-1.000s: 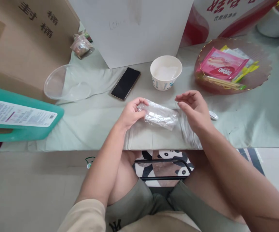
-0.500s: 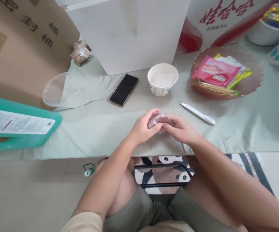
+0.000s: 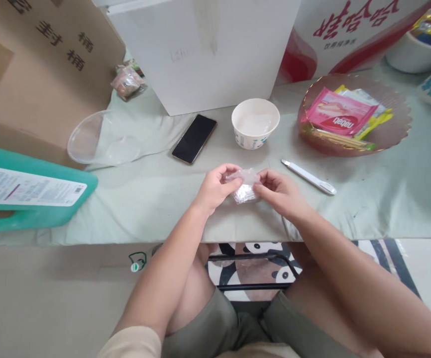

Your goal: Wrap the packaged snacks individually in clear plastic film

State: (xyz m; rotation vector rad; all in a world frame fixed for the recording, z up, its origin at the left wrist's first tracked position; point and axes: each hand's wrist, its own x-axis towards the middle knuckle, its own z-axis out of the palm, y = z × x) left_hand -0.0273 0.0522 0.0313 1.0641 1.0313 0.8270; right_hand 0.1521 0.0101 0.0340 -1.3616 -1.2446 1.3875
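Observation:
Between my two hands is a small shiny packet (image 3: 246,189) in clear, crinkled plastic wrap; what is inside it I cannot make out. My left hand (image 3: 217,186) pinches its left side with thumb and fingers. On the other side my right hand (image 3: 279,191) grips the right edge, thumb toward me. The packet is held over the front part of the cloth-covered table (image 3: 156,204). Just beyond the hands stands a white paper bowl (image 3: 255,124). To the right of my right hand lies a white utility knife (image 3: 308,177).
A black phone (image 3: 194,139) and a clear plastic lid (image 3: 88,139) lie left of the bowl. A pink scalloped bowl (image 3: 312,144) holds snack packets. Along the back stand a white box (image 3: 208,59) and a cardboard box (image 3: 44,84). A green jug (image 3: 51,214) is at left.
The packet has turned in my hands: its brownish-pink side showed before, and now silvery, clear wrap faces up. My fingers have shifted to its two side edges.

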